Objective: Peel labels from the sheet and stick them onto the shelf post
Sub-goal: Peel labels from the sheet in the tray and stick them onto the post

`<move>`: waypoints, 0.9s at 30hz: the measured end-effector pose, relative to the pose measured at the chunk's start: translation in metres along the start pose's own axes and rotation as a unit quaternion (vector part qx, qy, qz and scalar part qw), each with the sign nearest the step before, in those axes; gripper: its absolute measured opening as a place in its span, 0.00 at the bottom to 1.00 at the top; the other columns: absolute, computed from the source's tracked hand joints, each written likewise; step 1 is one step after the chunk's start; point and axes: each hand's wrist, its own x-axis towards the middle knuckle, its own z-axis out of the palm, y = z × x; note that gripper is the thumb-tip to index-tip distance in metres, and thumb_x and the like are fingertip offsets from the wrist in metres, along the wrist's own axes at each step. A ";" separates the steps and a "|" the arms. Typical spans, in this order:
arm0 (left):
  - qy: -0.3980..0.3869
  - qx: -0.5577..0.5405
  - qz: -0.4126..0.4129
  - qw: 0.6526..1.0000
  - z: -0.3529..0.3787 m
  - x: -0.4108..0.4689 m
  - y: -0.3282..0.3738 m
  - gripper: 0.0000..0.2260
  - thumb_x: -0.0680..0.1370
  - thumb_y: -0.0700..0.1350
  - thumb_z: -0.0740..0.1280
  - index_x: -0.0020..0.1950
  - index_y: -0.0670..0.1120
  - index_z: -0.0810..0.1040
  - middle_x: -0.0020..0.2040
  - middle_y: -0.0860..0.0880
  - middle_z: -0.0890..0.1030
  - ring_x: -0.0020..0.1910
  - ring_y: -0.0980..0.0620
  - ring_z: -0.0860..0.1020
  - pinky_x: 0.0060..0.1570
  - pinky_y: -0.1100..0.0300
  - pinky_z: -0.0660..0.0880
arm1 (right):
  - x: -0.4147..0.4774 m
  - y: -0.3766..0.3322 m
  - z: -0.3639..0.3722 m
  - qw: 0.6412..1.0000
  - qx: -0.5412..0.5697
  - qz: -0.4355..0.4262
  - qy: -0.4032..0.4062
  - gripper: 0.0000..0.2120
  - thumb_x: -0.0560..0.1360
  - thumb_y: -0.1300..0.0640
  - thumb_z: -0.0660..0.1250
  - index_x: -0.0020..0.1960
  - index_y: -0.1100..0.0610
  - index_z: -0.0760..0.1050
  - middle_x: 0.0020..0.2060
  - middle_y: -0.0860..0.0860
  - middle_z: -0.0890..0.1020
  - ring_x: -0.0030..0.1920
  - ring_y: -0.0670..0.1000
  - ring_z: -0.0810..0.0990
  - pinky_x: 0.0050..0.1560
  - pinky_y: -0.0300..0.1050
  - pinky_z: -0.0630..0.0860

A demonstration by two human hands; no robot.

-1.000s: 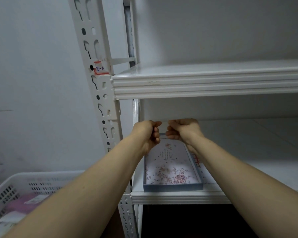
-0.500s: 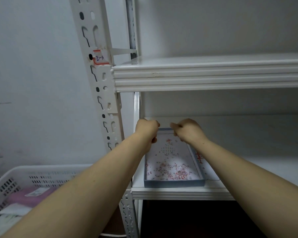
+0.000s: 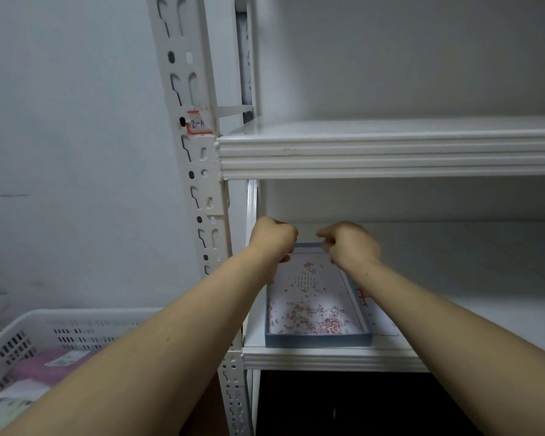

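Head view: the post (image 3: 199,171) rose on the left, leaning a little in the wide lens, with bare wall open to its left. The upper shelf (image 3: 390,155) jutted out from it on the right, its ribbed front edge hanging above both hands. One label (image 3: 199,124) was stuck on the post just above that edge. Its long side ran across the post, the writing was upright, and its right end wrapped out of sight. On the lower shelf (image 3: 328,360) a blue tray (image 3: 318,339) lay with its long axis running away from the camera, its near wall close to the shelf's front lip. Just right of it lay a sheet (image 3: 364,297) with red marks, flat and partly under the right forearm. Both arms reached forward into the gap between the shelves. The left hand (image 3: 272,239) hung over the tray's far left corner, knuckles up and fingers curled under. The right hand (image 3: 350,245) hovered beside it, slightly apart, fingers bent toward the left hand. Whether either pinched anything could not be made out. A white basket (image 3: 76,322) stood low on the left.
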 end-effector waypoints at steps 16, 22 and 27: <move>0.298 -0.040 0.381 0.874 -0.077 -0.062 0.049 0.09 0.71 0.49 0.62 0.49 0.50 0.72 0.46 0.55 0.70 0.48 0.53 0.71 0.51 0.55 0.72 | -0.060 -0.120 -0.079 0.919 0.178 -0.304 0.179 0.25 0.70 0.39 0.52 0.36 0.54 0.81 0.28 0.51 0.82 0.29 0.54 0.80 0.33 0.49 0.77; 0.281 -0.156 0.203 0.925 -0.113 -0.036 0.071 0.26 0.75 0.47 0.66 0.72 0.47 0.63 0.69 0.49 0.64 0.67 0.49 0.66 0.67 0.53 0.65 | -0.028 -0.159 -0.108 0.879 0.361 -0.234 0.206 0.10 0.77 0.58 0.62 0.57 0.54 0.78 0.49 0.50 0.83 0.51 0.50 0.80 0.55 0.47 0.77; 0.140 -0.264 0.135 0.945 -0.129 -0.027 0.075 0.12 0.73 0.45 0.66 0.56 0.43 0.77 0.49 0.48 0.78 0.45 0.49 0.74 0.38 0.62 0.67 | -0.003 -0.184 -0.118 0.897 0.414 -0.146 0.058 0.20 0.77 0.52 0.59 0.66 0.58 0.71 0.58 0.48 0.76 0.60 0.48 0.74 0.65 0.44 0.67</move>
